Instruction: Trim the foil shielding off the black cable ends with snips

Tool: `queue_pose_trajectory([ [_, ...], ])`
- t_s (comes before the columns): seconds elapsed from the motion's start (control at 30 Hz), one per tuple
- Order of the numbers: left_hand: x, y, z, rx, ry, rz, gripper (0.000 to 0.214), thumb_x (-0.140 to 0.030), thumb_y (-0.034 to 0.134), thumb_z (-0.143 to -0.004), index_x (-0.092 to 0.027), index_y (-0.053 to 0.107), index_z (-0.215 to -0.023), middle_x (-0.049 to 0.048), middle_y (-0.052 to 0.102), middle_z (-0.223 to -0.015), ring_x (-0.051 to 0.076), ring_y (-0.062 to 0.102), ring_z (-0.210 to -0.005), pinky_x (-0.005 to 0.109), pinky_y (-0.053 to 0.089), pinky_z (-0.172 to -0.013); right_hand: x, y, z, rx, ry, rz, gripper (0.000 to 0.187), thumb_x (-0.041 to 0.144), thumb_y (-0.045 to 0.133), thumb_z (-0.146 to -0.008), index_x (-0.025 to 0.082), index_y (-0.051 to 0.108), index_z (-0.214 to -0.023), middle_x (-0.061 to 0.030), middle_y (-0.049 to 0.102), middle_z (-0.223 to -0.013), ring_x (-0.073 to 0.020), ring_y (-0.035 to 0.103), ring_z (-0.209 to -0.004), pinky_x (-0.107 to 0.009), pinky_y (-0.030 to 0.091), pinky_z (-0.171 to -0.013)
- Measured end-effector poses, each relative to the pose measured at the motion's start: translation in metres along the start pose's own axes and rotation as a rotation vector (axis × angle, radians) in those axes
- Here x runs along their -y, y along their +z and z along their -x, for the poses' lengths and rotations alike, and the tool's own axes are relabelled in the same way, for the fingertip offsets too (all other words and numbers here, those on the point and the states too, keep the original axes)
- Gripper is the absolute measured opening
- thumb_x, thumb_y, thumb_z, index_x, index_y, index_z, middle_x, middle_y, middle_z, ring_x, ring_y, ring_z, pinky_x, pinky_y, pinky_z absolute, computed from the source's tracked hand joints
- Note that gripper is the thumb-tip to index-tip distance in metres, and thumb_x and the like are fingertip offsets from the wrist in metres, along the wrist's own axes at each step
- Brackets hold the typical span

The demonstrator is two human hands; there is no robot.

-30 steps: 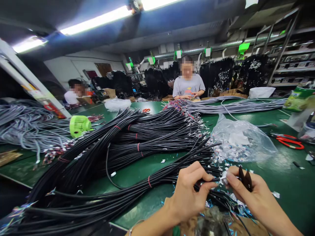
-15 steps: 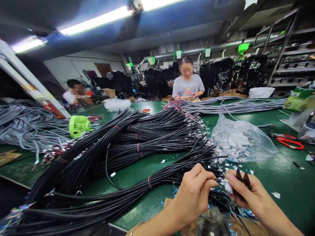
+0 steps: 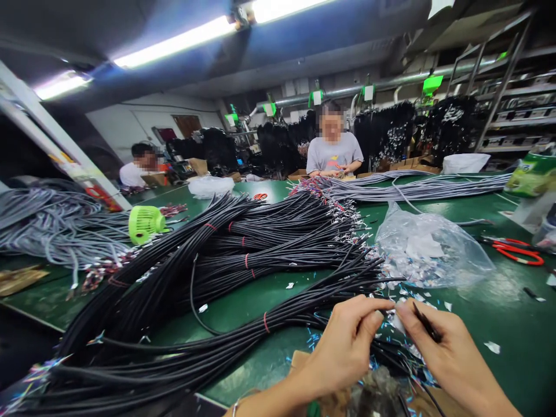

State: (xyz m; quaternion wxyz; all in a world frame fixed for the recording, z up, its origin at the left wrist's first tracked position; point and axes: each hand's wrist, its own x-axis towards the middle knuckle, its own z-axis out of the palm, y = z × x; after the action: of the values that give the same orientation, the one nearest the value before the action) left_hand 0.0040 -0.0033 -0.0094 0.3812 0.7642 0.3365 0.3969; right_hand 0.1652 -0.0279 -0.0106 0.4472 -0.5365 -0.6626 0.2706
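My left hand (image 3: 347,344) pinches the end of a black cable (image 3: 382,317) from the bundled black cables (image 3: 226,272) that spread across the green table (image 3: 499,307). My right hand (image 3: 438,347) faces it, thumb and forefinger pressed on a small white label (image 3: 394,318) at the cable's tip, with a dark thin tool (image 3: 423,321) held against the fingers. The fingertips of both hands almost touch. White and blue paper scraps (image 3: 391,353) lie under the hands.
A clear plastic bag of scraps (image 3: 430,249) lies beyond my right hand. Red-handled scissors (image 3: 519,252) rest at the right. Grey cable bundles (image 3: 417,186), a green fan (image 3: 145,223) and two seated persons (image 3: 333,147) are at the far side.
My hands have drawn closer together, and the right hand has turned so the dark tool lies flatter. The view has shifted slightly right.
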Motion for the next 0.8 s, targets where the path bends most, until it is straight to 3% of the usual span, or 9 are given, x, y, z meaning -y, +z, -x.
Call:
queue_pose_trajectory([
  [0.13,-0.001,-0.002,0.0,-0.002,-0.061,0.043,0.024,-0.025,0.048,-0.091,-0.013,0.069,-0.09,0.0038,0.061,-0.072,0.013,0.05,-0.064,0.023,0.037,-0.059,-0.001,-0.002,-0.003,-0.01,0.004,0.043,0.043,0.047,0.044,-0.09,0.018,0.048,-0.058,0.0031,0.04,-0.056,-0.012,0.037,-0.054,-0.023,0.029,-0.05],
  [0.27,0.0,-0.003,0.0,0.045,-0.061,0.124,0.032,-0.03,0.048,-0.09,-0.012,0.07,-0.076,0.0019,0.054,-0.063,0.011,0.042,-0.056,0.022,0.032,-0.052,0.007,-0.003,-0.005,0.027,0.038,-0.078,0.047,0.051,0.045,-0.089,0.018,0.051,-0.056,0.0034,0.041,-0.052,-0.0111,0.034,-0.05,-0.023,0.03,-0.05],
  [0.47,0.003,0.001,-0.001,0.034,-0.184,0.276,0.039,-0.042,0.05,-0.088,-0.01,0.066,-0.072,-0.0026,0.041,-0.056,0.007,0.034,-0.048,0.02,0.026,-0.045,0.01,-0.002,-0.006,0.058,0.134,-0.196,0.05,0.058,0.048,-0.084,0.018,0.052,-0.055,0.0042,0.034,-0.052,-0.0102,0.028,-0.049,-0.023,0.025,-0.045],
  [0.63,0.002,0.003,-0.003,0.014,-0.265,0.391,0.047,-0.054,0.051,-0.084,-0.01,0.061,-0.071,-0.0065,0.033,-0.049,0.005,0.027,-0.041,0.019,0.021,-0.041,0.011,-0.002,-0.006,0.233,0.359,-0.436,0.053,0.068,0.056,-0.072,0.019,0.043,-0.057,0.0087,0.023,-0.047,-0.0064,0.017,-0.042,-0.02,0.011,-0.04],
  [0.8,-0.001,0.002,-0.005,-0.025,-0.287,0.475,0.048,-0.057,0.058,-0.077,-0.01,0.059,-0.073,-0.0069,0.036,-0.046,0.004,0.029,-0.038,0.018,0.022,-0.039,0.006,0.001,-0.006,0.248,0.307,-0.389,0.054,0.067,0.047,-0.079,0.02,0.035,-0.055,0.0088,0.023,-0.047,-0.0062,0.018,-0.041,-0.021,0.016,-0.039],
])
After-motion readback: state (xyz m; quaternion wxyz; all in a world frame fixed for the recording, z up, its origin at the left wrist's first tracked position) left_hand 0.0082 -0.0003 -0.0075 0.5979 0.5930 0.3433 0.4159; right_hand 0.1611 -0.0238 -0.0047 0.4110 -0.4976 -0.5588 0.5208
